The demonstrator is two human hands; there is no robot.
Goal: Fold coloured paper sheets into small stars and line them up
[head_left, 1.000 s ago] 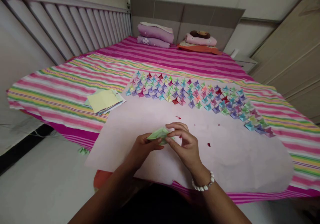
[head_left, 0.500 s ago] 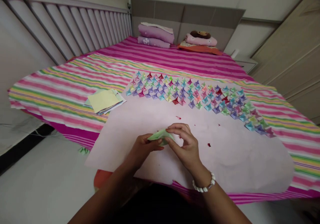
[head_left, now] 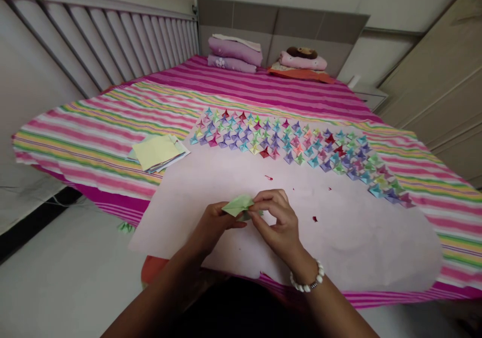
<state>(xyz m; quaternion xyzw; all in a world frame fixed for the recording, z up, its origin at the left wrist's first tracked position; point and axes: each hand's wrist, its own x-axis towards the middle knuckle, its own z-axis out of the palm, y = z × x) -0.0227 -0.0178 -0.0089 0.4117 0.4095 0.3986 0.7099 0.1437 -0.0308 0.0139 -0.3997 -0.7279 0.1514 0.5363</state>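
A partly folded sheet of light green origami paper (head_left: 238,205) is held in the air between my two hands. My left hand (head_left: 215,226) grips its left side, with the thumb below and the fingers behind. My right hand (head_left: 277,220) pinches the right part between thumb and fingertips; a white bead bracelet circles that wrist. Beneath my hands lies a large pale pink sheet (head_left: 339,247). Along its far side stand several rows of small folded paper pieces (head_left: 265,139) in blue, purple, green, pink and red.
A stack of square paper sheets (head_left: 156,153), yellow on top, lies left of the pink sheet. Small red paper scraps (head_left: 315,219) dot the sheet. Folded purple bedding (head_left: 235,51) and a pink bundle (head_left: 303,61) sit by the headboard (head_left: 244,19). A slatted rail (head_left: 109,31) runs along the left.
The green paper has turned so a flat, pointed flap now faces up on its left side. My right fingers have closed in nearer its middle. The surroundings are unchanged.
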